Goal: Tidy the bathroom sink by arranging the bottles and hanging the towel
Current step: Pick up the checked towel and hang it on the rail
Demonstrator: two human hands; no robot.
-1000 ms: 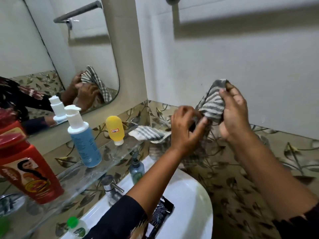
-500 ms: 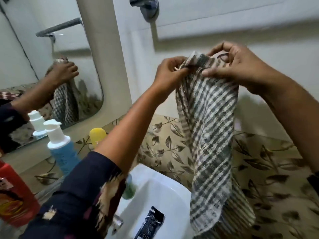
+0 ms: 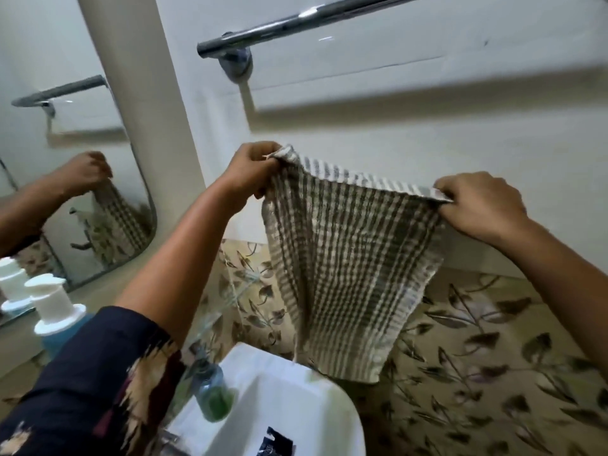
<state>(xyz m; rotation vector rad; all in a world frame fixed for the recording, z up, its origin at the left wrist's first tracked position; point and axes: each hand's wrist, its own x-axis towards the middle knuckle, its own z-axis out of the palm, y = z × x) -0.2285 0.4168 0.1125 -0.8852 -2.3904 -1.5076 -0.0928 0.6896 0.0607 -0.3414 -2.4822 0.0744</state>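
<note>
Your left hand (image 3: 251,171) and right hand (image 3: 478,204) each pinch a top corner of the towel (image 3: 345,268), stretched flat below the rail (image 3: 306,19).

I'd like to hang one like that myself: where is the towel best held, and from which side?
By its two top corners, from the near side, as here: left hand pinches one, right hand the other. The towel then hangs flat, its top edge stretched straight below the bar, probably ready to lift over.
</note>
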